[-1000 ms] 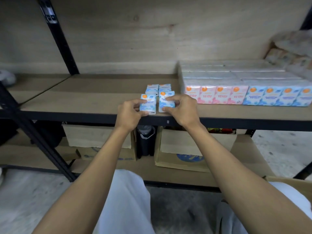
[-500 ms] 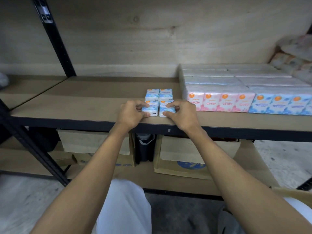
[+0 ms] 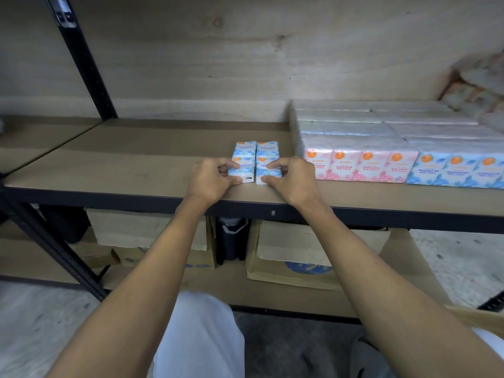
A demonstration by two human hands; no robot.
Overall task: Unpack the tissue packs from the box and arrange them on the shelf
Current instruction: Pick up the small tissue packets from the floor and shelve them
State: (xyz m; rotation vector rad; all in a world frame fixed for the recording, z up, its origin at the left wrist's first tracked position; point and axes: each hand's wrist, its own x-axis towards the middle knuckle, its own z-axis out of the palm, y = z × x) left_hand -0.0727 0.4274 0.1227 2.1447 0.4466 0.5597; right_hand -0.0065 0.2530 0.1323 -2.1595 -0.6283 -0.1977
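Tissue packs (image 3: 246,151) sit nr shelf (image 3: 122,159) front edge, left hand (image 3: 210,181) & right hand (image 3: 293,181) each pinching one, open room leftward.

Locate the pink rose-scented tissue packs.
Head view: the pink packs, right of centre on the brown shelf, between the small blue packs and the blue-patterned row.

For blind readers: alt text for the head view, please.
A left hand and right hand each pinch a small blue-and-white tissue pack, side by side at the front of a brown board shelf, with two matching packs behind. Larger pink and blue tissue bundles fill the shelf's right; cardboard boxes sit below.
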